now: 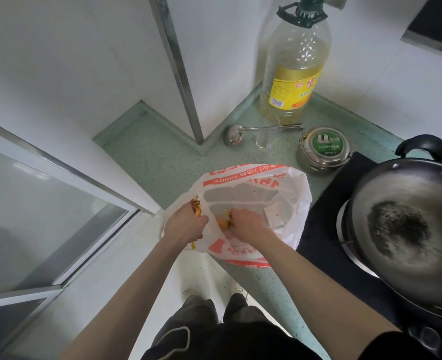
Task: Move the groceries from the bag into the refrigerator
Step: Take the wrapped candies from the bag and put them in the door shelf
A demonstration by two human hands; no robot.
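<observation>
The task is judged to be at an early stage. The bag (243,203) is stood open on the green counter, just left of the wok (407,229). Its left rim, along with an orange-brown packet (196,206), is gripped by the left hand (184,226). Inside the bag, an orange item (223,222) is clasped by the right hand (246,224), not yet lifted out. A pale flat package is seen deeper in the bag. No refrigerator is visible, so every transfer appears left to do.
</observation>
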